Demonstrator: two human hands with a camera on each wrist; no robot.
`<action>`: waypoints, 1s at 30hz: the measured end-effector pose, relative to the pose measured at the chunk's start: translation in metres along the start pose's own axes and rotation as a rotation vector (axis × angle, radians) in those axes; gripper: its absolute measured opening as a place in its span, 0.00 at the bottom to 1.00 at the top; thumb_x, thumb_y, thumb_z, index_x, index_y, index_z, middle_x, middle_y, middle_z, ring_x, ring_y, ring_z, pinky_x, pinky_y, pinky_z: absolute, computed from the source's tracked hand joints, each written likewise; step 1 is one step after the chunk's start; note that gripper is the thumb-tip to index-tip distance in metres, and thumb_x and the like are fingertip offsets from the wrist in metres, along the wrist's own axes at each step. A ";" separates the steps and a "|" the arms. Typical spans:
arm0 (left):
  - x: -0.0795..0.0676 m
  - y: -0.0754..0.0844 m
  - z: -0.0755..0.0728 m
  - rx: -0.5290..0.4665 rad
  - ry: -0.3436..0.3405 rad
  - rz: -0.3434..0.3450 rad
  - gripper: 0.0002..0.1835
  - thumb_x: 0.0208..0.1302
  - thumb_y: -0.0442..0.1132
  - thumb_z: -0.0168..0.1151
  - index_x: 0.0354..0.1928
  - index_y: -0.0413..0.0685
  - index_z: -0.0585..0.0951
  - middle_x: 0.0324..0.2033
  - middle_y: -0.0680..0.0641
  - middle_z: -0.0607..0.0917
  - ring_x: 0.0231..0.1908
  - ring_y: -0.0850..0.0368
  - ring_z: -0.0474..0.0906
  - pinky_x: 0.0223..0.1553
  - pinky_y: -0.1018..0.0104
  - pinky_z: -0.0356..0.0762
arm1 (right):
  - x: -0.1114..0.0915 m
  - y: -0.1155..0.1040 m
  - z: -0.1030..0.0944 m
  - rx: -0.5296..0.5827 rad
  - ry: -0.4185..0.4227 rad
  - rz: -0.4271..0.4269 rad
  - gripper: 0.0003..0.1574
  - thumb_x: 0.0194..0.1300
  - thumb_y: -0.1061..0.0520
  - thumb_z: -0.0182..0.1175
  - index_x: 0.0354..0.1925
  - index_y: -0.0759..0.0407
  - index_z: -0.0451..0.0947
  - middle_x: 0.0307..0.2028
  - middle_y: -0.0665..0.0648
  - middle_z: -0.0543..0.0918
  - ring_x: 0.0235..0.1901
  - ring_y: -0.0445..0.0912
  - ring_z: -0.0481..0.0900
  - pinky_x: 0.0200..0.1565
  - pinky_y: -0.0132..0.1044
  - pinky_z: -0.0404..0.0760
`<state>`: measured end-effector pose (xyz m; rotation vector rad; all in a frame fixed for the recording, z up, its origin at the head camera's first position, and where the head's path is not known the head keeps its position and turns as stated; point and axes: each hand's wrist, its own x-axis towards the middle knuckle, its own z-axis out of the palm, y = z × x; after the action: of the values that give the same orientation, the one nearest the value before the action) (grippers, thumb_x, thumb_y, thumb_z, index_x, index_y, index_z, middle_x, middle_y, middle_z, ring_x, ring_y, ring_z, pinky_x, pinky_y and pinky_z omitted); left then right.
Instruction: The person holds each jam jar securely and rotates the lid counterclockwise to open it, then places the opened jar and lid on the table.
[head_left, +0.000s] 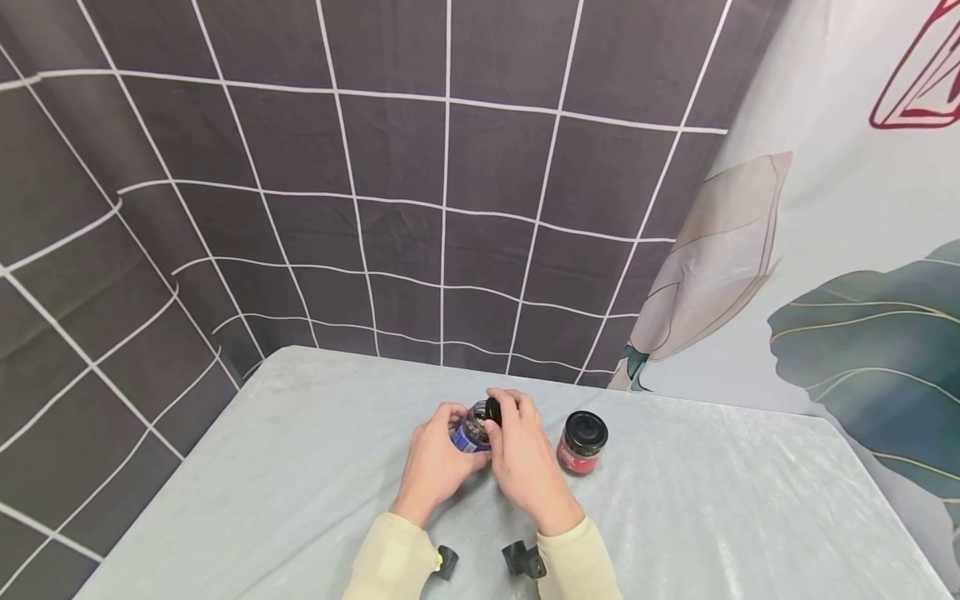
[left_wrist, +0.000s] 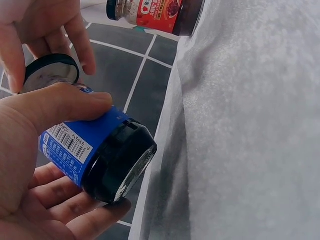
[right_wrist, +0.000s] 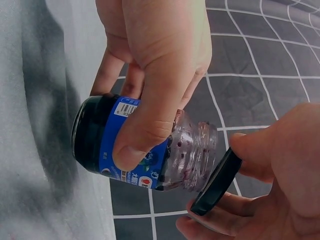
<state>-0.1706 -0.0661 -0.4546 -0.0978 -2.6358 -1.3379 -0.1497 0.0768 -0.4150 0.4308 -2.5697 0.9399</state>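
Note:
My left hand (head_left: 437,462) grips a glass jar (right_wrist: 132,142) with a blue label and dark contents, thumb on one side and fingers on the other. The jar leans over, and its clear threaded neck shows in the right wrist view. At that mouth my right hand (head_left: 523,458) pinches a black lid (right_wrist: 217,182) by its rim. The lid is tilted against the mouth, with part of its pale inner face visible in the left wrist view. Whether its lower edge touches the glass is hard to tell.
A second jar (head_left: 579,443), red-labelled with a black lid on, stands upright just right of my right hand. A pale cloth covers the table (head_left: 712,500). Behind it hangs a dark curtain (head_left: 397,233) with white grid lines.

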 end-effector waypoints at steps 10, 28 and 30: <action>0.000 0.001 -0.001 -0.016 0.003 -0.002 0.32 0.40 0.47 0.83 0.50 0.52 0.79 0.43 0.47 0.86 0.42 0.54 0.82 0.45 0.56 0.79 | 0.002 0.002 -0.001 0.016 -0.008 0.032 0.24 0.73 0.60 0.57 0.65 0.61 0.70 0.58 0.65 0.72 0.56 0.59 0.77 0.53 0.54 0.80; 0.001 0.000 -0.002 -0.021 0.016 -0.002 0.33 0.40 0.46 0.82 0.52 0.50 0.79 0.44 0.46 0.87 0.43 0.54 0.83 0.47 0.56 0.79 | 0.003 0.004 -0.002 0.034 0.021 -0.003 0.24 0.71 0.60 0.60 0.63 0.63 0.71 0.56 0.66 0.74 0.55 0.59 0.78 0.56 0.54 0.78; 0.001 0.000 -0.002 -0.020 0.017 -0.007 0.33 0.40 0.46 0.82 0.52 0.50 0.79 0.44 0.46 0.87 0.43 0.54 0.83 0.46 0.56 0.79 | 0.004 0.005 -0.002 0.037 0.021 -0.005 0.24 0.71 0.60 0.60 0.63 0.64 0.71 0.56 0.66 0.74 0.55 0.59 0.79 0.56 0.53 0.78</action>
<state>-0.1715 -0.0680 -0.4536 -0.0795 -2.6115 -1.3618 -0.1541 0.0813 -0.4143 0.4347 -2.5354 0.9864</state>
